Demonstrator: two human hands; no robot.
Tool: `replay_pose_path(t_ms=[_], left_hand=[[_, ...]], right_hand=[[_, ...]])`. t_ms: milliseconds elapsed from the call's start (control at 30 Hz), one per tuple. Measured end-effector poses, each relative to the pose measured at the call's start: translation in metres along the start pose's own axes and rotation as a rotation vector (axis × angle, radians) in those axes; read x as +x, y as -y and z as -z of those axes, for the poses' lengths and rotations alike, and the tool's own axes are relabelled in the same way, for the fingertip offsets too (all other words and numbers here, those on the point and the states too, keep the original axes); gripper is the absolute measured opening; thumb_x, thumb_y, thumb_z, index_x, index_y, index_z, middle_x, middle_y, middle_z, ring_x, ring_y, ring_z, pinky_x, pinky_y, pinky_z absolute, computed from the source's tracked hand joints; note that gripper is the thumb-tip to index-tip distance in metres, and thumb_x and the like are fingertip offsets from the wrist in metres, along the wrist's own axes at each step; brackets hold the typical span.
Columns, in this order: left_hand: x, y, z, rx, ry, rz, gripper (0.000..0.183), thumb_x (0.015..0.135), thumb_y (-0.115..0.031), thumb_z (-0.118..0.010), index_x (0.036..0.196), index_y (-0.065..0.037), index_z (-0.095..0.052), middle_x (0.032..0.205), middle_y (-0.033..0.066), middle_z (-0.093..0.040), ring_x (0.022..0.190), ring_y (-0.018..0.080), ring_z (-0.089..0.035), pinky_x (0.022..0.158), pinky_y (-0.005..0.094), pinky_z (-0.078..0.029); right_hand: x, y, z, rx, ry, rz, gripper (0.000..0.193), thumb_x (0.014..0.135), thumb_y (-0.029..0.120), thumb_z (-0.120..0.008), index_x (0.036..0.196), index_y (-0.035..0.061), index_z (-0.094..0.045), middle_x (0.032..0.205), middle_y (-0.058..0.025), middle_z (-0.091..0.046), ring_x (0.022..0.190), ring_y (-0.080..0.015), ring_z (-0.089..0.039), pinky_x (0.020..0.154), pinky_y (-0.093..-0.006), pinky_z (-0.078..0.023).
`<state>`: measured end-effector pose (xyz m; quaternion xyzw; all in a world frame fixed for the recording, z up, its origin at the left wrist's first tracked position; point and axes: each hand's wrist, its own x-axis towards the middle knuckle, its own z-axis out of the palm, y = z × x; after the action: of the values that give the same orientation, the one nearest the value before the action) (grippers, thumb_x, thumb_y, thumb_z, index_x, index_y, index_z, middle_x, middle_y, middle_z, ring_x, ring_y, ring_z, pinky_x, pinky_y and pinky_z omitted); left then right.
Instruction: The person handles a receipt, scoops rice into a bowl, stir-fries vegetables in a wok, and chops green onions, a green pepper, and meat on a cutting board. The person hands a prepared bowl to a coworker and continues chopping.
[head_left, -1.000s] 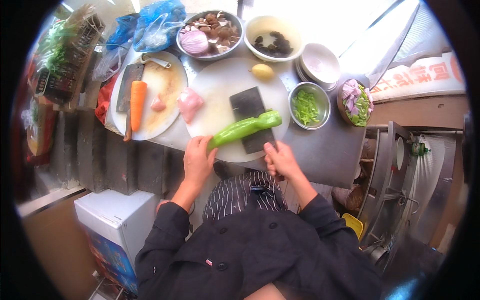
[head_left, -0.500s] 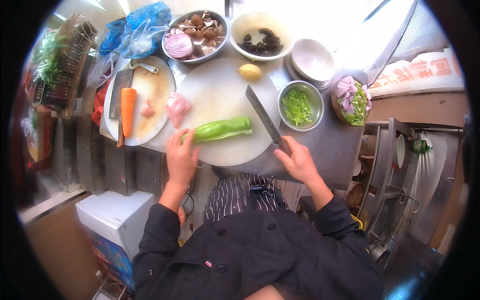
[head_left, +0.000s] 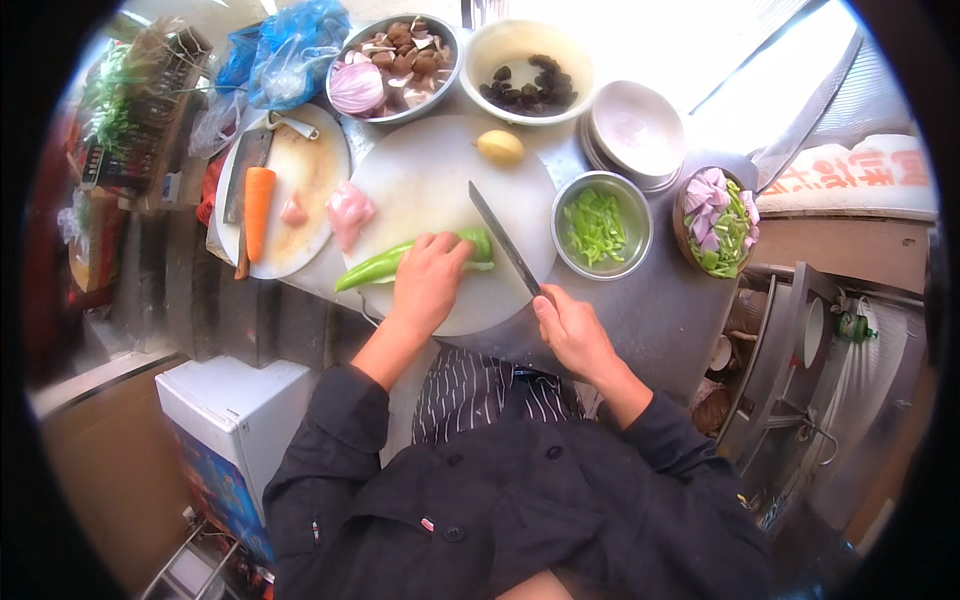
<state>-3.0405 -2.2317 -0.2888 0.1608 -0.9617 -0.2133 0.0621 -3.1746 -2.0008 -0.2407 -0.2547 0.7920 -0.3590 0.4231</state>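
On the round white cutting board (head_left: pixel 420 170) lies a long green pepper (head_left: pixel 372 270), its stem end toward the left. My left hand (head_left: pixel 430 280) is closed over its right half, fingers bent across the top and hiding part of it. My right hand (head_left: pixel 573 330) grips the handle of a knife (head_left: pixel 503 232). The dark blade slants up and left over the board, just right of the pepper's end and apart from it. A yellow oval item (head_left: pixel 500 147), perhaps a potato or lemon, rests near the board's far edge. Raw pale pink meat (head_left: pixel 348 214) sits at its left edge.
Left, a smaller board (head_left: pixel 318 170) holds a carrot (head_left: pixel 259 215), a cleaver (head_left: pixel 243 178) and a meat scrap. Behind are bowls of mushrooms with onion (head_left: pixel 400 70) and black fungus (head_left: pixel 530 85). At right stand cut green pepper (head_left: pixel 595 228), stacked bowls (head_left: pixel 638 125) and chopped onion (head_left: pixel 715 222).
My left hand has moved right along the pepper, from its stem end to its right half. The knife has shifted slightly left, closer to the pepper's end.
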Motion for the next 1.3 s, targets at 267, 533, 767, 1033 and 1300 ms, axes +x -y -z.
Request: replay_pose_path(t_ms=[267,533,767,1033,1300], left_hand=[[0.014,-0.003,0.006,0.107,0.202,0.032,0.044,0.084,-0.005,-0.075,0.127,-0.012,-0.071,0.117,0.0083,-0.068,0.108,0.0355,-0.063,0.093,0.0444,-0.058],[0.009,0.004,0.007,0.019,0.13,-0.015,0.04,0.086,-0.004,-0.072,0.125,-0.01,-0.072,0.118,0.0092,-0.07,0.108,0.036,-0.064,0.092,0.0452,-0.058],[0.003,0.009,0.002,-0.027,0.086,0.01,0.04,0.081,-0.008,-0.081,0.121,-0.009,-0.072,0.119,0.0093,-0.07,0.111,0.0353,-0.064,0.094,0.0454,-0.058],[0.003,0.011,0.005,-0.051,0.066,-0.002,0.044,0.08,-0.01,-0.084,0.122,-0.008,-0.071,0.119,0.0094,-0.07,0.112,0.0359,-0.064,0.095,0.0462,-0.057],[-0.006,0.026,0.026,-0.157,0.069,-0.04,0.049,0.079,-0.01,-0.088,0.125,-0.008,-0.071,0.122,0.0099,-0.07,0.117,0.0357,-0.064,0.101,0.0465,-0.055]], right_hand=[[0.001,0.028,-0.002,-0.12,0.057,0.017,0.046,0.113,0.035,-0.053,0.136,-0.0037,-0.063,0.108,-0.0367,-0.073,0.112,-0.0549,-0.068,0.094,-0.0572,-0.053],[0.017,0.05,-0.006,-0.148,0.026,-0.012,0.046,0.114,0.037,-0.052,0.132,-0.0022,-0.066,0.112,-0.0365,-0.073,0.113,-0.0566,-0.067,0.1,-0.0594,-0.052],[0.024,0.047,-0.025,-0.163,-0.016,0.001,0.048,0.114,0.04,-0.051,0.13,-0.0019,-0.068,0.112,-0.0359,-0.074,0.113,-0.0558,-0.068,0.1,-0.0596,-0.052],[0.014,0.05,-0.018,-0.216,0.032,-0.047,0.046,0.114,0.038,-0.053,0.131,-0.0039,-0.065,0.108,-0.0346,-0.073,0.108,-0.0552,-0.069,0.094,-0.058,-0.053],[0.034,0.038,-0.044,-0.136,-0.022,0.003,0.048,0.114,0.039,-0.053,0.135,-0.0028,-0.063,0.114,-0.0361,-0.073,0.113,-0.0563,-0.067,0.097,-0.0593,-0.053]])
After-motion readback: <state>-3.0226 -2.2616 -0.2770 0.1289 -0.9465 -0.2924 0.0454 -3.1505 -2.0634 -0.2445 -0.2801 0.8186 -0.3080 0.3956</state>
